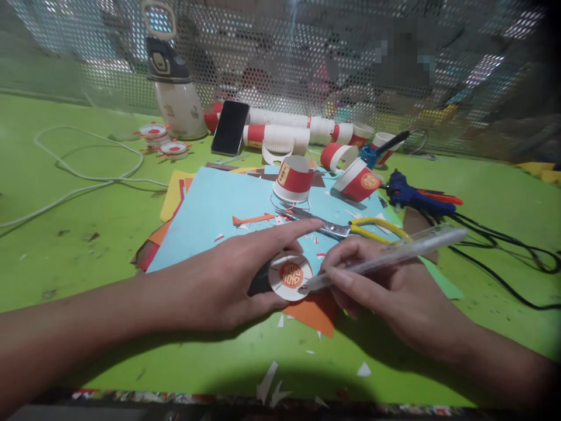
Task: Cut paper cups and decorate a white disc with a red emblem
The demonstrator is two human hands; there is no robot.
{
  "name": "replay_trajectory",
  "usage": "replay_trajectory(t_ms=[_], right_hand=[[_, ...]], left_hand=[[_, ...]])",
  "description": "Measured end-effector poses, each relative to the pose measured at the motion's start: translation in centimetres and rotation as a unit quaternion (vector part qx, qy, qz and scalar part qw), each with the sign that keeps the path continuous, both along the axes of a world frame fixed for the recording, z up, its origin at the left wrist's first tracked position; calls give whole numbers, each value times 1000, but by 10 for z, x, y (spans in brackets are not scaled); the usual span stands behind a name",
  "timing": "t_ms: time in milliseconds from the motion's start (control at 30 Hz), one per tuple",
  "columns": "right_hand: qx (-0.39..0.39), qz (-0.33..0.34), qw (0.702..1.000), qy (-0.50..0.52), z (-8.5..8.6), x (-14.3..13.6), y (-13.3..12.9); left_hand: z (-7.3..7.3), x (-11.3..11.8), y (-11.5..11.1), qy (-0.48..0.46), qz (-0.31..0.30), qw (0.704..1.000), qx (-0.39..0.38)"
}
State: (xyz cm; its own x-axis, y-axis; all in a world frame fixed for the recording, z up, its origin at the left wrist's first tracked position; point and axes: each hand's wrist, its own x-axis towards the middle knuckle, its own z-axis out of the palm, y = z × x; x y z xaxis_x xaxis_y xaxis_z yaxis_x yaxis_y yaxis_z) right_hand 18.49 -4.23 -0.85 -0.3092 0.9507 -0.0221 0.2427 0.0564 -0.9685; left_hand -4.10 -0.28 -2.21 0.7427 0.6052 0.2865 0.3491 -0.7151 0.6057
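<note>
My left hand [223, 278] curls its thumb and fingers around a round white paper disc [279, 287] with a red and gold emblem and dark lines running outward. Something black shows behind the disc, partly hidden by the hand. Between the fingers of my right hand [385, 286] is a clear-barrelled pen [407, 248], its tip at the disc's lower right edge. Just beyond both hands, scissors [337, 227] with yellow handles lie on light blue paper [197, 222]. An orange sheet [318, 316] pokes out beneath the hands.
Cut red-and-white paper cups [294, 180] stand and lie behind the scissors. A blue glue gun [416, 196] with black cables is at the right. Stacked cups [284, 138], a phone [229, 127] and a bottle [175, 99] line the back. White paper scraps [363, 369] litter the green table [79, 251].
</note>
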Motion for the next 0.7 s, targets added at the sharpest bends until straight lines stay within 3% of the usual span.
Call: replay_trajectory(t_ms=[167,367,700], right_hand=[[-24,-2,1000,5,-2,-2,0],[-43,4,999,25,-3,-3,2],[-24,7,999,-26,-3,-1,-2]], left_hand=[[1,0,2,7,19,998,-52],[1,-1,2,10,16,999,-48],[-1,0,3,12,20,999,-43]])
